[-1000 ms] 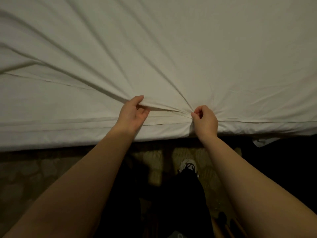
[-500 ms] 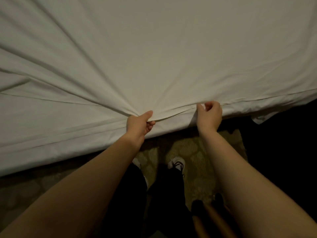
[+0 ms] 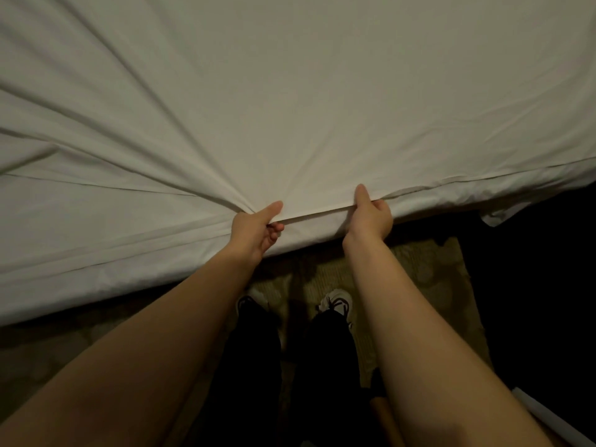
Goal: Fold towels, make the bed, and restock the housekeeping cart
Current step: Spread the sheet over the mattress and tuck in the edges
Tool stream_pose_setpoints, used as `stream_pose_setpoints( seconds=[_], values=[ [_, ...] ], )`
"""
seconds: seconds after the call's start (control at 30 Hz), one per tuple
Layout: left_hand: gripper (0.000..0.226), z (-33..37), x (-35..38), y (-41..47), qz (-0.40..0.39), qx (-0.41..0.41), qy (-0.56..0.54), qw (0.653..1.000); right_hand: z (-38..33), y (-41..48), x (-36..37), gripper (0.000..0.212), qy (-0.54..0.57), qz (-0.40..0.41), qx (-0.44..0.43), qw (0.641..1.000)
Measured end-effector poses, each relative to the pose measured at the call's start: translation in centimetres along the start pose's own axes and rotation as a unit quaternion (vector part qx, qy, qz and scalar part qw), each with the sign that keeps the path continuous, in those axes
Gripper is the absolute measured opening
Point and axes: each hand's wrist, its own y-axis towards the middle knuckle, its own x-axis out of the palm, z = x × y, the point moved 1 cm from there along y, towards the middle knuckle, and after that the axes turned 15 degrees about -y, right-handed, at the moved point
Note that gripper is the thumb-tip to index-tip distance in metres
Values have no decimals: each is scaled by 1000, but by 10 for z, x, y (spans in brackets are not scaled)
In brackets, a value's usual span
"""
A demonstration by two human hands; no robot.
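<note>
A white sheet (image 3: 322, 101) covers the bed and fills the upper part of the view. Both hands hold its near hem at the bed's edge. My left hand (image 3: 254, 229) pinches the hem between thumb and fingers, and taut creases fan out from it to the upper left. My right hand (image 3: 371, 217) grips the same hem a little to the right, thumb on top and fingers curled under the edge. The stretch of hem between the two hands is pulled straight.
The bed's side (image 3: 96, 272) hangs down at the left. Patterned carpet (image 3: 416, 272) lies below, with my two shoes (image 3: 337, 300) and dark trouser legs on it. The right side is dark. A pale object (image 3: 548, 411) shows at the bottom right.
Both hands have drawn the hem down towards me and slightly apart. The right hand's fingers have gone under the edge, and the creases have spread out flatter.
</note>
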Motion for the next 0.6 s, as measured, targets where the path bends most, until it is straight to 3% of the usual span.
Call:
stream_pose_setpoints(
  seconds=[0.13, 0.33, 0.53, 0.6],
  values=[
    [25, -6, 2, 1, 14, 34, -14, 999, 2, 9, -13, 41, -62, 15, -9, 998],
    [14, -13, -6, 0, 46, 81, -50, 994, 4, 4, -11, 33, -85, 10, -27, 996],
    [22, -16, -5, -5, 22, 86, -48, 995, 16, -42, 25, 29, -90, -188, 67, 976],
    [22, -16, -8, -5, 19, 75, -65, 995, 23, -52, 41, 32, -100, -214, 76, 969]
  ],
)
